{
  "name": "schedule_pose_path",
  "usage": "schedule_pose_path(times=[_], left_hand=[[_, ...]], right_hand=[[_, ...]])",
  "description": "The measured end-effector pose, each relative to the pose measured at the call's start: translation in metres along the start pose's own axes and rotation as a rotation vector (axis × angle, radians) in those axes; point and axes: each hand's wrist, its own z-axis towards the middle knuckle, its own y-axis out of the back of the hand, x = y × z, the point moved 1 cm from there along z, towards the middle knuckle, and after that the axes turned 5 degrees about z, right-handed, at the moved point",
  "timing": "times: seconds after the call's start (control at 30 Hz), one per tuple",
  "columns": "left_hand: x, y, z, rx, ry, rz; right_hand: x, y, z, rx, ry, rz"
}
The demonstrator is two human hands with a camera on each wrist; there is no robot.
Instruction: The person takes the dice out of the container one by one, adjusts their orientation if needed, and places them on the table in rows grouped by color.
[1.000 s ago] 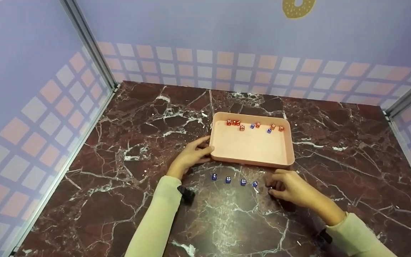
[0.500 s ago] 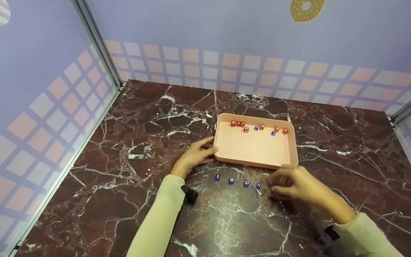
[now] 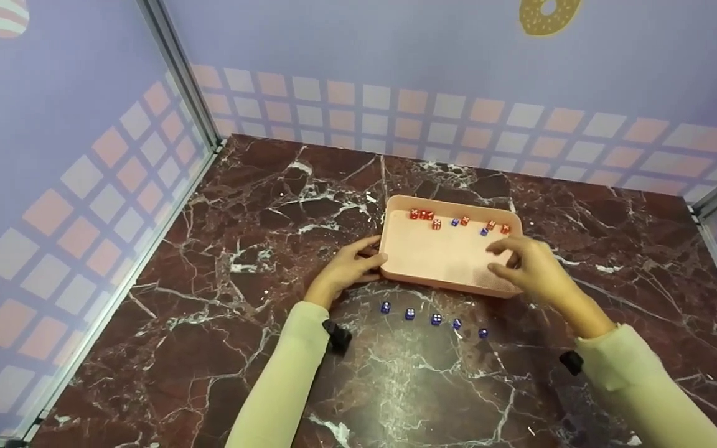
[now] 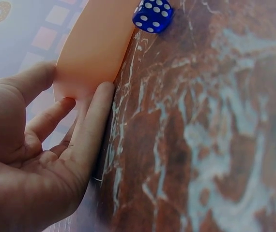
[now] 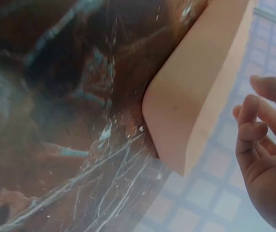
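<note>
My left hand (image 3: 352,267) rests against the left end of the pink tray (image 3: 452,287), its thumb at the rim and its fairly straight fingers along the outer wall. Over the tray's right side hovers my right hand (image 3: 536,267). Its thumb and fingers are apart, loosely bent, with nothing seen between them. Blue dice lie in a loose row on the table before the tray, from a left die (image 3: 385,307) to a right die (image 3: 483,333). Inside, along the far wall, are several red dice (image 3: 436,224) and two blue dice (image 3: 455,222).
The dark red marbled table (image 3: 284,249) carries tray and dice. Lilac panels with pink and white squares (image 3: 411,127) close in the back and sides. A metal post (image 3: 187,81) stands at the back left corner.
My right hand has left the table at the row's right end and risen over the tray. A blue die now shows where its fingers were. My left hand stays at the tray.
</note>
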Motion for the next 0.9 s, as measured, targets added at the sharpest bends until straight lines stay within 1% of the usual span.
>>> schedule_pose_path(times=[0.1,0.27,0.4,0.53,0.7,0.9], left_hand=[[0.000,0.000,0.000,0.002,-0.007,0.003],[0.001,0.001,0.001,-0.010,0.001,0.011],[0.001,0.000,0.001,-0.002,0.008,0.017],[0.000,-0.001,0.001,0.008,0.012,0.006],[0.000,0.002,0.001,0.006,0.000,0.002],[0.001,0.001,0.000,0.018,0.000,0.002]], right_hand=[[-0.010,-0.004,0.013,-0.043,0.008,-0.036],[-0.030,-0.012,0.034,-0.089,0.029,-0.088],[-0.040,-0.014,0.044,-0.101,0.005,-0.109],[-0.046,-0.013,0.050,-0.076,-0.031,-0.112],[-0.046,-0.015,0.057,-0.033,-0.059,-0.121],[-0.047,-0.020,0.063,0.006,-0.136,-0.153]])
